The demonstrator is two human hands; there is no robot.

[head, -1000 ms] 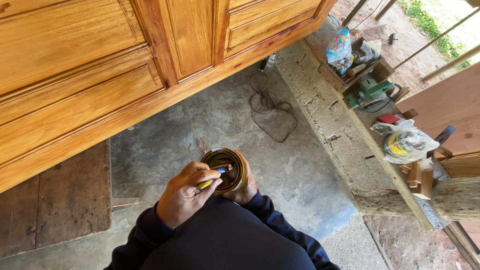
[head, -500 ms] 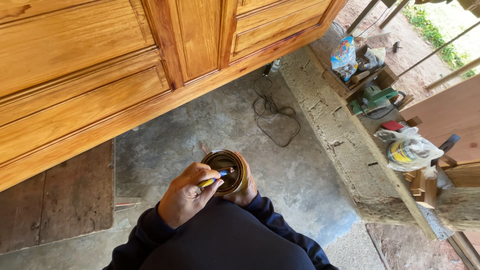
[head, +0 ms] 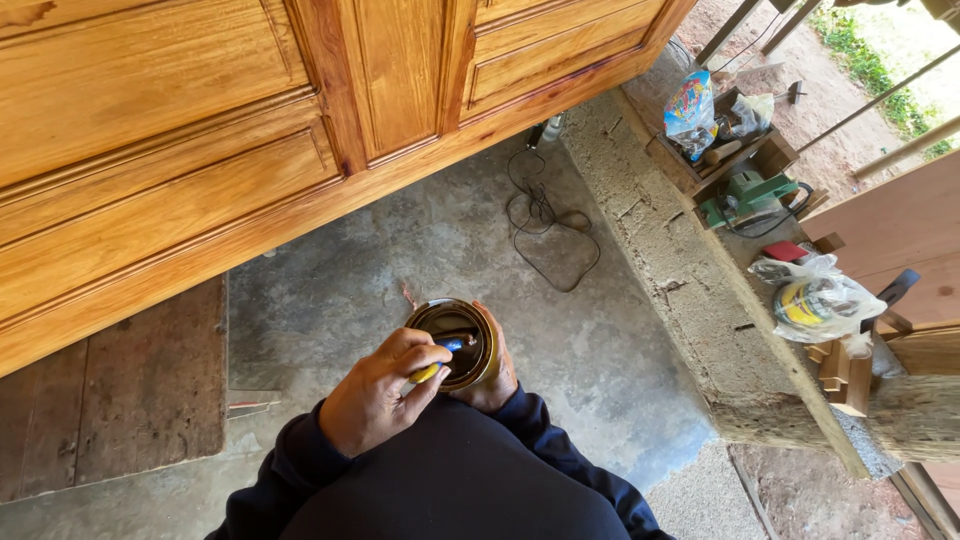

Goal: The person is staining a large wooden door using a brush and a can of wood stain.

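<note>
Concrete floor [head: 400,250] open; right hand [head: 492,375] cups can [head: 455,340].

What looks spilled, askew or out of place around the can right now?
No spill shows. The open can sits level in the right hand; the left hand dips a brush into it. A loose black cord lies tangled on the concrete floor beyond.

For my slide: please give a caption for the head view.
Left hand dips a brush into an open tin held by right hand.
</note>
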